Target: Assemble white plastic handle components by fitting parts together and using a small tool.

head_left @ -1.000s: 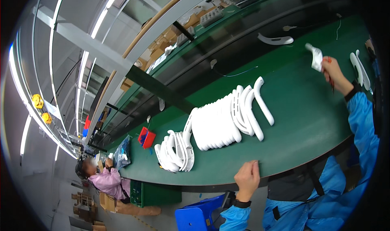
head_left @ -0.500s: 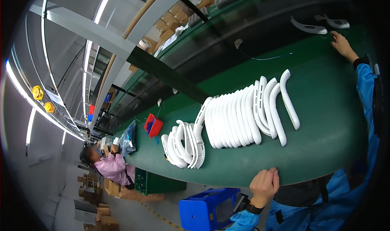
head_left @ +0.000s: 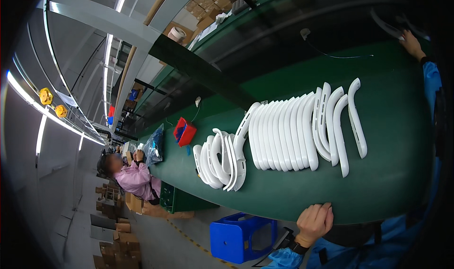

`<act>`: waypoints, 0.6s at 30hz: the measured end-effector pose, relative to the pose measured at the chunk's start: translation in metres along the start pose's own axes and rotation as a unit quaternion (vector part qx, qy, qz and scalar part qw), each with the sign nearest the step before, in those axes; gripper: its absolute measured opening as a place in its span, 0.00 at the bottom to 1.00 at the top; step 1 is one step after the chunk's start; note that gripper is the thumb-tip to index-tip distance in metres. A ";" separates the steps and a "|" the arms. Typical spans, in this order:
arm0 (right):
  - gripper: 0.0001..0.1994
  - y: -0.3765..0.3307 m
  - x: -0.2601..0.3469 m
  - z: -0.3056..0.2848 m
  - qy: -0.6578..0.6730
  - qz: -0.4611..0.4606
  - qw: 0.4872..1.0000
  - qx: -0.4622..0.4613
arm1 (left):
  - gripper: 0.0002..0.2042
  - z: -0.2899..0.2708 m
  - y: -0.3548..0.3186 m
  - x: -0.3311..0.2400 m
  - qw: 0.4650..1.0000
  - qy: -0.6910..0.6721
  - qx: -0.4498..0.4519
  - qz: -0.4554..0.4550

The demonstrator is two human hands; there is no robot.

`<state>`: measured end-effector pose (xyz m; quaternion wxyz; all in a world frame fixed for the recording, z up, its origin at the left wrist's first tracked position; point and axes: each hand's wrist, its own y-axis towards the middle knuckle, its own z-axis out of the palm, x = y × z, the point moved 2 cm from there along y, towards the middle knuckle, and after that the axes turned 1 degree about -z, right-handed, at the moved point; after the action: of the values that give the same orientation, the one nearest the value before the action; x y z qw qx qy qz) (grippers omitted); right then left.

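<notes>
At the far right, my right hand (head_left: 412, 45) reaches over the dark back strip of the bench. Its fingers close at the near end of a white curved plastic part (head_left: 387, 25); dimness and blur hide the exact hold. A second white part (head_left: 413, 26) lies just beyond, partly behind the fingers. By the near edge of the green table (head_left: 283, 193), my left hand (head_left: 314, 222) has its fingers curled over the rim. Between the hands stands a long row of white curved parts (head_left: 283, 134), with a smaller nested bunch (head_left: 220, 160) to its left and a single part (head_left: 357, 117) at its right end.
A red bin (head_left: 185, 132) and a clear plastic bag (head_left: 153, 146) sit farther left on the table. Below the near edge stands a blue stool (head_left: 231, 243). A person in pink (head_left: 137, 180) works at the far left. A dark post (head_left: 203, 68) crosses the bench's back.
My right hand has moved onto the near end of the white curved part, its fingers closing there. My left hand stays at the table edge. The whole view has shifted, moving the parts rightward.
</notes>
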<state>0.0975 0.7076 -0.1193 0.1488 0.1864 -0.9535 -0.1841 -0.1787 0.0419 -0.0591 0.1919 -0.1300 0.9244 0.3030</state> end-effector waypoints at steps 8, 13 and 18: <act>0.17 -0.022 0.036 -0.006 0.004 0.007 1.000 -0.021 | 0.04 -0.002 0.001 0.000 1.000 0.011 -0.018 0.010; 0.16 -0.024 0.036 -0.017 0.004 -0.017 0.999 -0.038 | 0.03 -0.002 0.000 0.000 0.999 0.013 -0.029 0.016; 0.14 -0.025 0.067 -0.070 0.099 -0.025 0.991 -0.084 | 0.02 0.000 -0.004 0.004 0.999 0.024 -0.034 0.018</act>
<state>0.0697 0.6380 -0.0529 0.2531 0.2145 -0.9102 -0.2480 -0.1805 0.0383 -0.0627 0.1600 -0.1272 0.9200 0.3343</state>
